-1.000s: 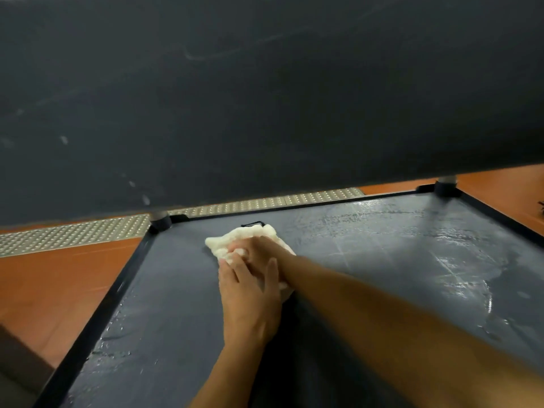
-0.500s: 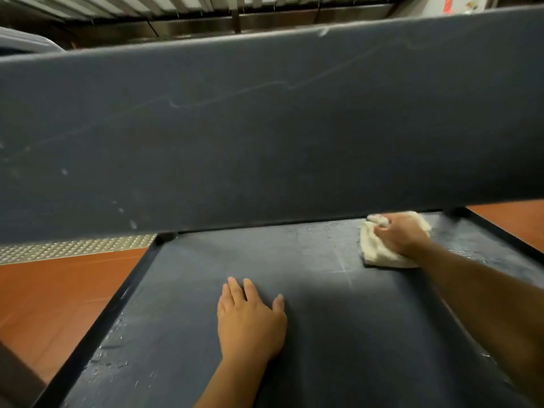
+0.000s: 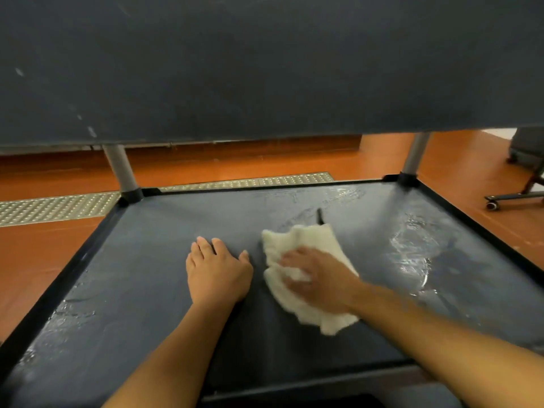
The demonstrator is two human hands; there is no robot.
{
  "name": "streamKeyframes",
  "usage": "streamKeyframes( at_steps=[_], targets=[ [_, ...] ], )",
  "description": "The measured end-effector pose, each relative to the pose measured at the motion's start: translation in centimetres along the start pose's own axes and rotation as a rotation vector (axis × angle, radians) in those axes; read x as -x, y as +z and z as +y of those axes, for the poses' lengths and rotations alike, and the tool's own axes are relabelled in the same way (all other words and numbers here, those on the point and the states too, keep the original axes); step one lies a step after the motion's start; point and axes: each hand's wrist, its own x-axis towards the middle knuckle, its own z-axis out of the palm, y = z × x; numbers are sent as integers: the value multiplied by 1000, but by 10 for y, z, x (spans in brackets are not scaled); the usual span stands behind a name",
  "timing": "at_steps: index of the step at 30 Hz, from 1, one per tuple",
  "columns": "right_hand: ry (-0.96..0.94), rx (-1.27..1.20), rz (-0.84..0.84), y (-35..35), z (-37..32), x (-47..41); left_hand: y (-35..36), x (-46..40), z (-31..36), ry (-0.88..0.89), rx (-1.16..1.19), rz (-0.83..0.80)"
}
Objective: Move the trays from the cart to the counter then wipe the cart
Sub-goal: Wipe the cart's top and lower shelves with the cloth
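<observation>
I see my left hand [image 3: 216, 273] lying flat on the cart's lower shelf [image 3: 66, 278], fingers straight and close together; my right hand [image 3: 319, 278], fingers spread flat, presses a white cloth [image 3: 306, 240] onto the shallow, rimmed shelf just beside it; wet streaks [image 3: 412, 248] shine towards the right rim; the upper shelf [image 3: 265, 69] hangs overhead.

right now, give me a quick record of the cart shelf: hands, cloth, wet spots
left hand: flat on the lower shelf, left of the cloth, not touching it
right hand: pressing flat on the cloth
cloth: white, crumpled, mid-shelf
wet streaks: right side, also near the left edge
upper shelf: dark, scuffed, overhead
</observation>
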Motion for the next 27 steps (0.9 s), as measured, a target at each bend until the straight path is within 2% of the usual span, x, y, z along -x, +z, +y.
streamKeyframes(
  at_steps=[2, 4, 9, 11, 14, 17, 19, 23, 25, 27],
  targets=[
    [-117, -63, -93, 9, -26, 27, 0, -2, -3, 1, 10, 15],
    [-154, -161, -96, 11, -24, 42, 0, -3, -5, 4, 6, 5],
    [-172, -172, -84, 1, 22, 65, -2, -3, -7, 17, -3, -8],
    [-84, -184, -54, -13, 52, 82, -3, 0, -6, 23, 11, 4],
    [178, -25, 88, -44, 105, 101, -8, 0, -6, 14, 113, -14],
    [434, 83, 149, -63, 148, 91, -15, -9, -5, -38, 302, -49],
    [489, 76, 182, -65, 153, 69, -21, -15, -4, -73, 512, -89],
    [349, 32, 260, -48, 102, 30, -35, -16, -3, -254, 1023, -272],
    [212, -22, 189, -31, 50, 20, -38, -13, 3, -222, 1065, -290],
    [-13, -13, 80, -10, -6, 15, -40, -11, 7, -189, 1048, -266]
  ],
)
